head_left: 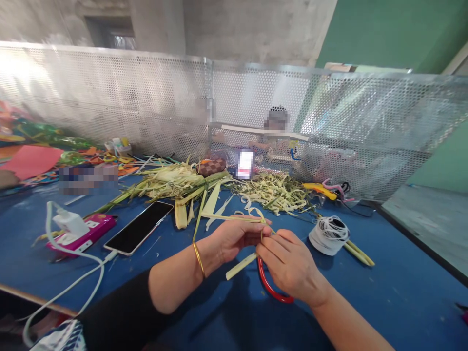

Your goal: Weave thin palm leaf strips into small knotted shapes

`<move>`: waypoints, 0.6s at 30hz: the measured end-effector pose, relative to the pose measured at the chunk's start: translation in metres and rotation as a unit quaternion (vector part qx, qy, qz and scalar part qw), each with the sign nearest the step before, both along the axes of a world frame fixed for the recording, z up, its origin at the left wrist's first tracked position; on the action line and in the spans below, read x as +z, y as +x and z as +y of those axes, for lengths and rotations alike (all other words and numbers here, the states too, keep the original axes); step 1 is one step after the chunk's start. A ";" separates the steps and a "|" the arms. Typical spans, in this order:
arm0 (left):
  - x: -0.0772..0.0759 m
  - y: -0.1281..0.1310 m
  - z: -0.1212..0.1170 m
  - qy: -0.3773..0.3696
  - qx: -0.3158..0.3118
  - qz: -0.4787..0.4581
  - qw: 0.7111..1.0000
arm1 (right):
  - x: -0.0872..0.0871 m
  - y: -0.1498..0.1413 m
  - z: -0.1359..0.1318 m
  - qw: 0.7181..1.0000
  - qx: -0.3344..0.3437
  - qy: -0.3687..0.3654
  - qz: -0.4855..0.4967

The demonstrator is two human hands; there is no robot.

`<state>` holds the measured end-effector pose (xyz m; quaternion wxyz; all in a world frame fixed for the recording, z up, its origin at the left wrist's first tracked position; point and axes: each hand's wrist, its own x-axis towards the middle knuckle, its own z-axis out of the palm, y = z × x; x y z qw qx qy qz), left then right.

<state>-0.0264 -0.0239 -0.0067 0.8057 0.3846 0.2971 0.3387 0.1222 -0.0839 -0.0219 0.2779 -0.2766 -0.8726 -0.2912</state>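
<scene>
My left hand (234,239) is closed in a pinch on pale green palm leaf strips (234,217) that bend and loop above my fingers. A gold bangle (199,259) sits on that wrist. My right hand (288,263) is closed too, its fingertips meeting the left at the same strips. A cut strip end (240,266) sticks out below both hands. A red curved handle (268,287) shows under my right hand; I cannot tell whether the hand holds it.
A heap of palm leaves (175,183) and shredded strips (274,192) lies on the blue table (383,292). A black phone (139,226), a pink power strip with charger (82,234), a white cord roll (329,234), yellow pliers (321,190) and a perforated metal screen (146,102) are around.
</scene>
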 end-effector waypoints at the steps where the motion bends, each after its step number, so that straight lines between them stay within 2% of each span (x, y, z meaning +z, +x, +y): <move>1: 0.002 -0.001 0.001 0.005 0.002 -0.001 1.000 | 0.000 0.001 0.000 1.000 0.004 -0.002 0.010; 3: 0.006 -0.003 0.002 0.005 0.005 0.004 1.000 | 0.000 0.005 0.001 0.997 -0.007 -0.005 0.072; 6: 0.013 -0.007 0.003 -0.010 0.013 0.020 1.000 | -0.002 0.011 0.006 0.966 -0.104 -0.052 0.230; 9: 0.014 -0.007 0.003 0.005 0.010 0.039 0.999 | -0.004 0.013 0.013 0.916 -0.172 -0.223 0.287; 11: 0.010 -0.006 0.003 0.045 0.011 0.064 0.997 | -0.005 0.012 0.015 0.885 -0.165 -0.334 0.280; 12: 0.008 -0.004 0.003 0.073 0.017 0.082 0.994 | -0.005 0.011 0.015 0.874 -0.160 -0.365 0.277; 15: 0.002 0.000 0.003 0.159 0.038 0.132 0.978 | -0.002 0.010 0.012 0.877 -0.154 -0.373 0.261; 18: 0.001 0.002 0.003 0.184 0.047 0.148 0.971 | 0.001 0.009 0.007 0.897 -0.145 -0.341 0.242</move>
